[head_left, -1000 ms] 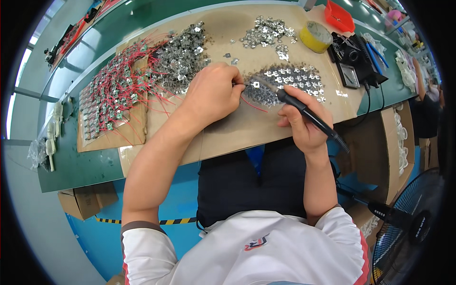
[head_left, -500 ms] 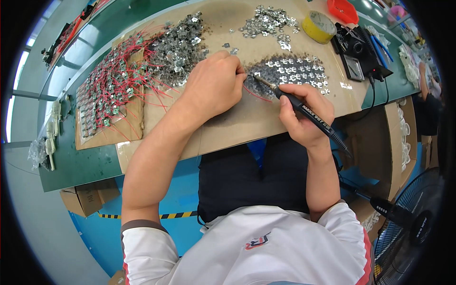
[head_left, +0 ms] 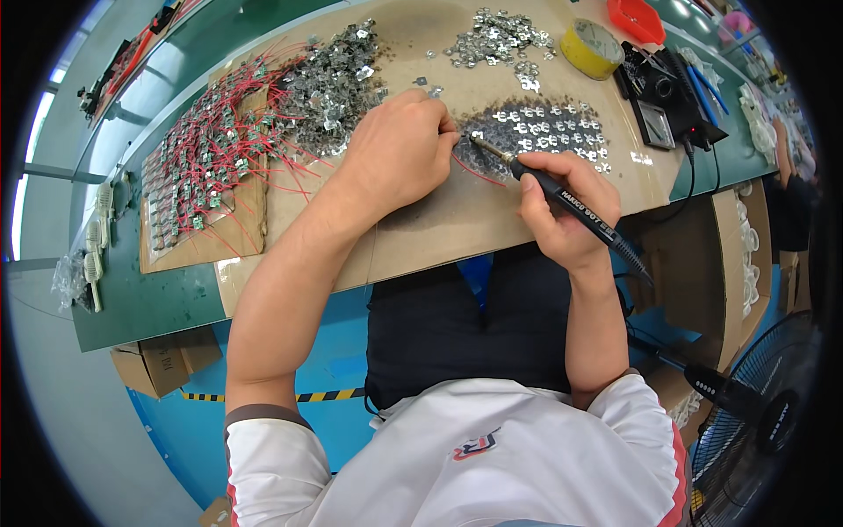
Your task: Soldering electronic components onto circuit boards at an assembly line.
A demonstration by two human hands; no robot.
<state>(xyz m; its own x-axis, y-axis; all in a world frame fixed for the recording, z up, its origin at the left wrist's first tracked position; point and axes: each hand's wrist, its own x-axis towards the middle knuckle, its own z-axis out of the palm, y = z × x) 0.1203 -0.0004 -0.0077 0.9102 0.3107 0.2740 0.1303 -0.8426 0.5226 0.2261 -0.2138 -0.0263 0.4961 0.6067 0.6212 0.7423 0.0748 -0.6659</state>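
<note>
My left hand [head_left: 402, 145] is closed in a pinch above the cardboard work sheet. A thin red wire [head_left: 479, 174] runs out from its fingertips toward the right; whatever else is between the fingers is hidden. Below that hand a fine thin strand [head_left: 372, 250] hangs down past the sheet's front edge. My right hand [head_left: 571, 206] grips a black soldering iron [head_left: 575, 208] like a pen. The iron's metal tip points left, close to my left fingertips, over a darkened patch. Beside the tip, small silvery metal clips [head_left: 553, 132] lie in rows.
A heap of metal pieces [head_left: 338, 92] and green boards with red wires [head_left: 198, 167] fill the left. More clips [head_left: 500, 39] lie at the back, near a yellow tape roll [head_left: 590, 51], a red tray [head_left: 636, 21] and a black soldering station [head_left: 663, 92]. A fan [head_left: 746, 413] stands lower right.
Both hands hold nearly the same place. The iron's tip has shifted very slightly, still close to my left fingertips.
</note>
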